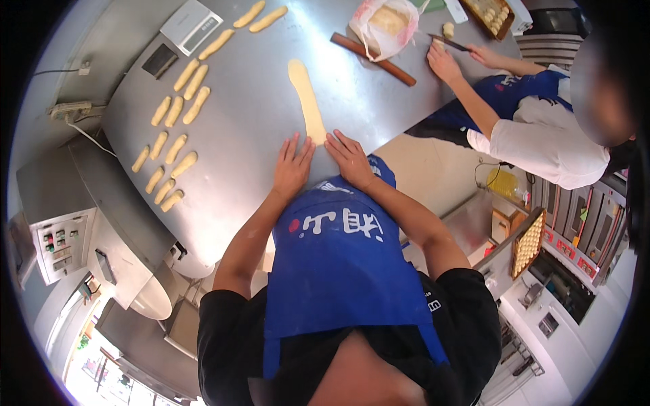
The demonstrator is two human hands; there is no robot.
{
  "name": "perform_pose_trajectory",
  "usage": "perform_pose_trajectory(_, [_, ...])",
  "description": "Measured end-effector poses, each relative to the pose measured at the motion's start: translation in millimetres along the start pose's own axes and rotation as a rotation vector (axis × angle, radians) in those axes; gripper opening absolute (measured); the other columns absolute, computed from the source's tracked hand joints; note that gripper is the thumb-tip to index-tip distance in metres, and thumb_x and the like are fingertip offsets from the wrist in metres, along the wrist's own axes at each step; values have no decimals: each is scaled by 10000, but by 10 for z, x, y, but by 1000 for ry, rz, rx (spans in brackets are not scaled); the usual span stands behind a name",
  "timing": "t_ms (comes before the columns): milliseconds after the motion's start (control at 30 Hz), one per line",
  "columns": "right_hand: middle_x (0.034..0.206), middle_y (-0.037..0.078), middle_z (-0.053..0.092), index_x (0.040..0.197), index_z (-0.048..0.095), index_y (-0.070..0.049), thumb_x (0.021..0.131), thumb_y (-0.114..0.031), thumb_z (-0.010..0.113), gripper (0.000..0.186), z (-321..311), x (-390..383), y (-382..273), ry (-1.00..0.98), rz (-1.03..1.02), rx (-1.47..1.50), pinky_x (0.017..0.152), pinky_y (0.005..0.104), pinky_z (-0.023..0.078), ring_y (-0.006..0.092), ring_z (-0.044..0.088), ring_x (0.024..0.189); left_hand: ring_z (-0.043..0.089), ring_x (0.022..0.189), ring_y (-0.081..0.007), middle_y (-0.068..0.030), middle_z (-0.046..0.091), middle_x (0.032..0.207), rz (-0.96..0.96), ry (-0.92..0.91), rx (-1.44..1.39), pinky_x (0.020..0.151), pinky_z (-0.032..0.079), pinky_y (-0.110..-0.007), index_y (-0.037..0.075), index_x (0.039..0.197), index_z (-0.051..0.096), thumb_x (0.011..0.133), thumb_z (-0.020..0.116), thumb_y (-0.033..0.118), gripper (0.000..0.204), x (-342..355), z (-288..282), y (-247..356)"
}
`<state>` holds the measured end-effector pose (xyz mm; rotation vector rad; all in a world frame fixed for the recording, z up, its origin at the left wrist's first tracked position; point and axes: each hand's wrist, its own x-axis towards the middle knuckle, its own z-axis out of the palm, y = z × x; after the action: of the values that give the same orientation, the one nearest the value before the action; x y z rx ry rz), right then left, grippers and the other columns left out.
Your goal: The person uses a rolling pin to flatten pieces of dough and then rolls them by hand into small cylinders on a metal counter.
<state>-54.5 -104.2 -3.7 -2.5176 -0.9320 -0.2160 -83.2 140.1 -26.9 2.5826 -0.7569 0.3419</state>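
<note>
A long, flattened strip of pale yellow dough (307,101) lies on the steel worktable (250,101), pointing away from me. Its near end sits between my two hands. My left hand (294,164) is at the left of that end, palm down, fingers stretched out, with the fingertips at the dough's edge. On the other side my right hand (349,158) lies with its fingers extended and spread a little, close against the dough. Neither hand is closed round anything. Several short dough rolls (196,82) are set out in slanting rows on the left of the table.
A wooden rolling pin (374,59) lies beyond my right hand, beside a plastic bag of dough (388,28). At the right a co-worker (542,128) holds a knife (452,43) by small dough pieces. A scale (191,26) stands far left; a tray of dough pieces (493,16) sits far right.
</note>
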Motion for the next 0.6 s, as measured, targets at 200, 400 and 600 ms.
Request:
perform_pose_trajectory(200, [1368,164,652,1425,657,27,865,-45,661,564,61,106,-130,-8,142,182,1148,475,464,353,580,1365,538,1382,-353,-155,618,1434,-193,-107,-176,1206,405,-544,-21,1449,630,980,719,308,580,159,-68,158])
perform_pose_trajectory(400, [1410,156,651,1390,682,32,901,-127,643,516,28,-68,-41,-139,-25,33,1144,483,458,332,561,1415,541,1365,-337,-155,618,1376,24,-200,1,1212,401,-529,8,1435,641,973,725,306,556,15,-82,74])
perform_pose_trajectory(600, [1436,150,650,1352,709,30,906,-99,628,472,-118,-11,99,-212,-53,92,1157,486,444,324,543,1445,534,1386,-326,-133,633,1382,47,-203,17,1236,383,-521,23,1445,654,983,728,320,554,49,-97,-4])
